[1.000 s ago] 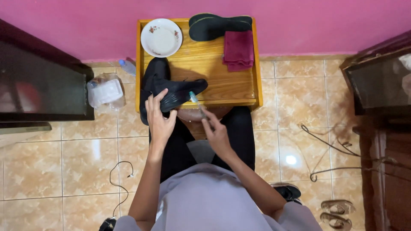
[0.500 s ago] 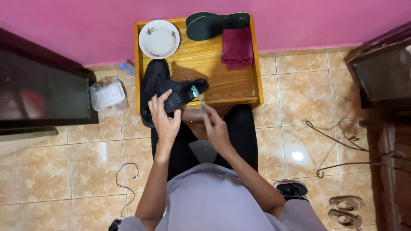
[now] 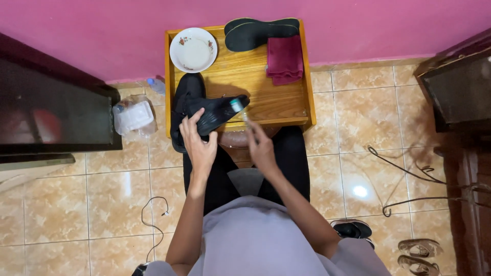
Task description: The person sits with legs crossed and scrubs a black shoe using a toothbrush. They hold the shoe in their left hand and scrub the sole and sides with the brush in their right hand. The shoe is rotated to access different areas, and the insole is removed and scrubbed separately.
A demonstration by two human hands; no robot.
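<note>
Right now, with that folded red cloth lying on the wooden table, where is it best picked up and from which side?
Pinch the folded red cloth at its near edge, coming from the person's side. Probably easiest there: it lies flat, the black insole crowds its far edge, and the right hand is nearest.

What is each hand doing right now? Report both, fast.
Left hand: fingers closed on the black shoe, holding it over the wooden table edge.
Right hand: fingers closed on a small brush touching the shoe.
</note>
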